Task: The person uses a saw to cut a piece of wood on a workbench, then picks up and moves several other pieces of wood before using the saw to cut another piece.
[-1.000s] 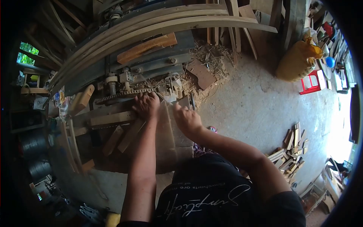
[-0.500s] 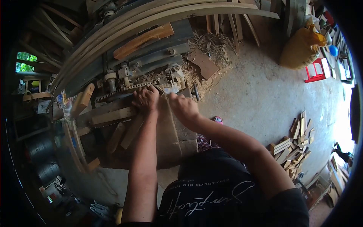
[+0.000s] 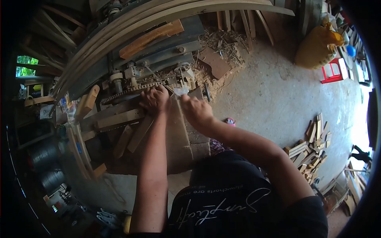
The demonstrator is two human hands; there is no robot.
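Observation:
My left hand [image 3: 155, 99] is pressed down by the chain [image 3: 131, 94], its fingers bent and closed; whatever lies beneath them is hidden. A thin light-coloured strip [image 3: 170, 89] sticks out just past its fingertips. Close by on the right, my right hand [image 3: 197, 112] is closed in a fist, and its contents cannot be made out. A small whitish, plastic-looking piece [image 3: 181, 91] shows just beyond the right knuckles. Both hands are over a worn wooden bench top [image 3: 178, 139], where a wood block [image 3: 121, 119] lies left of my left hand.
Long curved planks [image 3: 166, 15] cross the machine [image 3: 162, 53], with an orange-brown board [image 3: 151, 39] on it. Shavings [image 3: 226, 45] cover the floor behind. To the right are a wood offcut pile [image 3: 313, 146], a red stool [image 3: 334, 71] and a yellow sack [image 3: 317, 49].
The camera view has shifted slightly. My right hand has moved a little down and right, showing more of the whitish piece. My left hand stays at nearly the same place.

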